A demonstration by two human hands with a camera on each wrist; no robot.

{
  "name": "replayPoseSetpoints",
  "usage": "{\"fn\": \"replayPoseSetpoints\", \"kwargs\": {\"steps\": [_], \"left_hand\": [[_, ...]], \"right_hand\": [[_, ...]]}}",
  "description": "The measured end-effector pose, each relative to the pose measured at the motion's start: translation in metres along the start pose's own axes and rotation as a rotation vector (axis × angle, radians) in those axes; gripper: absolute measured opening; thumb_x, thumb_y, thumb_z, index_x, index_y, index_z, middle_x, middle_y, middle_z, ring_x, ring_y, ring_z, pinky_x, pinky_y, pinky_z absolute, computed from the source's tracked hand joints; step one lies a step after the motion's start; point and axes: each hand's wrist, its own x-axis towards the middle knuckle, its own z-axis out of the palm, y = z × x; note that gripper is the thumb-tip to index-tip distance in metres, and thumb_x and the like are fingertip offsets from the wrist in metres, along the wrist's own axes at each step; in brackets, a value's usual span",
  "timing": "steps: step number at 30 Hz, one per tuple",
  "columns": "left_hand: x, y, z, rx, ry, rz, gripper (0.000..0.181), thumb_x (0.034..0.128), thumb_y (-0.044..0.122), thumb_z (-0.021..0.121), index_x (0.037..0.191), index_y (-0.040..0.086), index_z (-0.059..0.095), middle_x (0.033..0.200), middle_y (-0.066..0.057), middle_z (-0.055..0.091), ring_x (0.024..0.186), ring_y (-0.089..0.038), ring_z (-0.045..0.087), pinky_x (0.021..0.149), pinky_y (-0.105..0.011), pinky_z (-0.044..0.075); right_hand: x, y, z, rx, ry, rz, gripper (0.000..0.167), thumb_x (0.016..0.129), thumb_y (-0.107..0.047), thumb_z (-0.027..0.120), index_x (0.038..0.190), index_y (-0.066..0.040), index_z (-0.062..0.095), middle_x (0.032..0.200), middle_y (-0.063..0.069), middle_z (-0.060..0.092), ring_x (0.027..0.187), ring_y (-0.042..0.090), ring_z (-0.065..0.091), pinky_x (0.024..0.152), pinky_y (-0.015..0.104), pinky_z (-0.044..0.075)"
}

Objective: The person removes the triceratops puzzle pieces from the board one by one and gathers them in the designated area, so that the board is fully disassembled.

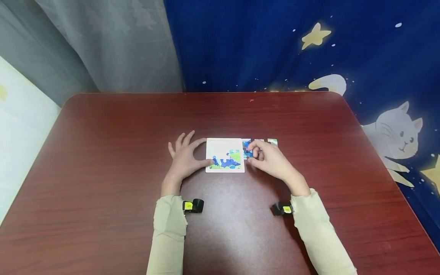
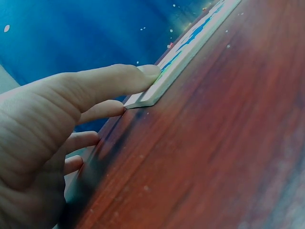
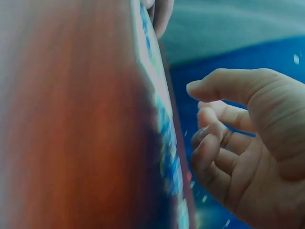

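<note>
1. Where the curtains stop, the red-brown desk begins, with rounded far corners and its left and right edges in view; wood runs broadly to both sides of the puzzle, with a shallower strip up to the far edge.
2. The blue curtain, printed with stars and a white cat, hangs beyond the far and right edges; a gray curtain hangs at far left.
3. Pale sleeves come in from the near side, well apart, with desk surface between them.
4. The left hand is spread wide, its thumb on the near left corner of the puzzle frame and its index finger at the far left corner. The right hand is narrow, fingers curled and thumb slightly apart, over the loose pieces; whether it touches them I cannot tell.
5. The frame lies flat mid-desk between the hands, its near part filled with a blue figure on green.
6. Black wrist bands carry yellow labels, their dark writing too small to read.
7. Loose pieces lie just right of the frame.
8. A tiny red mark, illegible, sits near the far edge.
</note>
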Motion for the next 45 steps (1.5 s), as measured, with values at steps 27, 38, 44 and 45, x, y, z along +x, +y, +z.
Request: {"fn": "replayPoseSetpoints", "kwargs": {"steps": [27, 38, 44, 45], "left_hand": [[-0.002, 0.0, 0.0, -0.008, 0.008, -0.005, 0.074, 0.0683, 0.047, 0.077, 0.133, 0.021, 0.053, 0.151, -0.009, 0.022, 0.138, -0.032, 0.005, 0.1, -0.063, -0.012], [0.001, 0.003, -0.001, -0.01, -0.004, 0.006, 0.073, 0.069, 0.047, 0.077, 0.133, 0.021, 0.052, 0.152, -0.009, 0.021, 0.138, -0.032, 0.004, 0.1, -0.063, -0.012], [-0.001, 0.002, -0.002, -0.004, 0.001, 0.003, 0.074, 0.0684, 0.047, 0.077, 0.133, 0.021, 0.053, 0.151, -0.01, 0.022, 0.138, -0.033, 0.005, 0.099, -0.063, -0.012], [0.0, 0.002, -0.001, -0.003, 0.0, 0.006, 0.074, 0.0684, 0.048, 0.077, 0.133, 0.021, 0.053, 0.151, -0.01, 0.022, 0.138, -0.033, 0.005, 0.099, -0.063, -0.012]], "right_hand": [[0.026, -0.019, 0.028, -0.136, -0.097, 0.111, 0.032, 0.083, -0.011, 0.068, 0.112, -0.002, 0.058, 0.076, 0.002, 0.051, 0.061, 0.015, 0.042, 0.058, 0.029, 0.038], [0.026, -0.018, 0.026, -0.089, -0.094, 0.125, 0.032, 0.082, -0.009, 0.068, 0.11, -0.003, 0.054, 0.075, 0.002, 0.052, 0.06, 0.015, 0.045, 0.057, 0.029, 0.039], [0.027, -0.018, 0.028, -0.085, -0.084, 0.109, 0.031, 0.081, -0.008, 0.069, 0.108, -0.003, 0.054, 0.075, 0.002, 0.052, 0.059, 0.014, 0.045, 0.058, 0.029, 0.039], [0.027, -0.018, 0.028, -0.087, -0.079, 0.109, 0.031, 0.081, -0.008, 0.07, 0.107, -0.003, 0.054, 0.075, 0.002, 0.052, 0.059, 0.015, 0.046, 0.058, 0.029, 0.039]]}}
